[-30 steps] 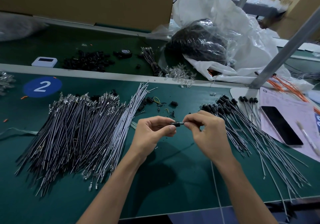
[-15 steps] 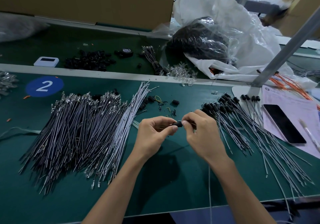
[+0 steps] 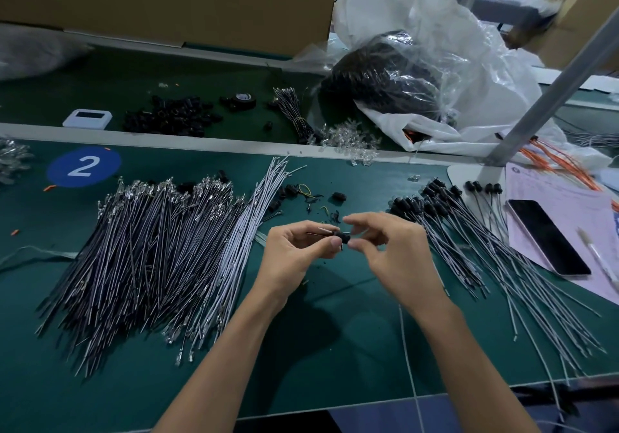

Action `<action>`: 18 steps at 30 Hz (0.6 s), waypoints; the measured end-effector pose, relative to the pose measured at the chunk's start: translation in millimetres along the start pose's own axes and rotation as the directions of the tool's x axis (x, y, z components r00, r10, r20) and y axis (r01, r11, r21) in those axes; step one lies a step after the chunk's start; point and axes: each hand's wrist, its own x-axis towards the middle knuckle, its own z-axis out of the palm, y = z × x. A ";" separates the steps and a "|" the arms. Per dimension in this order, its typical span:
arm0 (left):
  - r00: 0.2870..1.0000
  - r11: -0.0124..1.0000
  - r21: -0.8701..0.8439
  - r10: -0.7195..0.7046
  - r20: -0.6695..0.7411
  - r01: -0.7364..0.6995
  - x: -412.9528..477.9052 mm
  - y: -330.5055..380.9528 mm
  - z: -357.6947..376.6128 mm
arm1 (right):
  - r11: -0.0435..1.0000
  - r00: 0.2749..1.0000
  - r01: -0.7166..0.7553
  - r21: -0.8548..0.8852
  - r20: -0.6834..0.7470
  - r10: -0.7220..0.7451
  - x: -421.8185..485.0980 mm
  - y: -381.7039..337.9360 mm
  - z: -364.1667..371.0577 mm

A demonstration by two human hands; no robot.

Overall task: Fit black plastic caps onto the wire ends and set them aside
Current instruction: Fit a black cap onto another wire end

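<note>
My left hand (image 3: 294,251) pinches a small black plastic cap (image 3: 342,236) between thumb and fingers, above the middle of the green table. My right hand (image 3: 392,251) pinches the wire end at the cap from the right, and that grey wire (image 3: 407,349) trails down past my right forearm off the table's front edge. A big pile of uncapped grey wires (image 3: 150,258) lies to the left. Wires with black caps fitted (image 3: 469,241) lie fanned out on the right. A few loose black caps (image 3: 291,194) lie just beyond my hands.
A phone (image 3: 549,236) and a pen (image 3: 599,258) lie on papers at the right. Beyond a grey divider sit a heap of black caps (image 3: 170,117), a tape roll (image 3: 243,99), clear parts (image 3: 348,141), plastic bags (image 3: 418,64) and a slanted metal post (image 3: 549,91).
The cap and wire end have come closer together between my hands. My right hand's fingers have loosened and shifted at the cap. Both hands stay at the same spot.
</note>
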 end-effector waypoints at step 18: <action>0.996 0.999 -0.042 -0.015 -0.085 0.012 -1.0 5.3 -1.9 | 0.999 1.000 -0.004 -0.046 -0.023 0.003 1.7 0.5 5.8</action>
